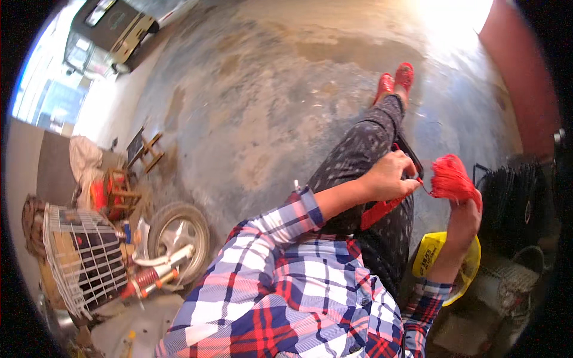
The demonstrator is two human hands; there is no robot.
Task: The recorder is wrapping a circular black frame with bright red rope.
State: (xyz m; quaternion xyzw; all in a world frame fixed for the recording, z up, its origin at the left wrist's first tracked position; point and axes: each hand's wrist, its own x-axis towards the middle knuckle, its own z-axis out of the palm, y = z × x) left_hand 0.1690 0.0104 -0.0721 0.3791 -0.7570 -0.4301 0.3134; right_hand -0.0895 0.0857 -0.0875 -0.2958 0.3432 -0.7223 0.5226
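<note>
My right hand (470,206) is raised to the right of my knees, its fingers closed round a bundle of red yarn (452,178) that fans out past them. Over my thighs, my left hand (395,176) pinches a thin red strand leading toward that bundle. Under the left hand lies a red strip (380,213) on my lap, and a dark bar-shaped piece (409,154) shows just beyond the fingers. What the dark piece is, I cannot make out. The left palm is turned away.
A yellow tub (427,253) stands beneath my right forearm. Dark stacked goods (513,197) and a basket (518,280) are at the right. On the left are a wheel (179,235), a white wire basket (83,262) and a small wooden stool (124,194). A vehicle (110,30) is parked far left.
</note>
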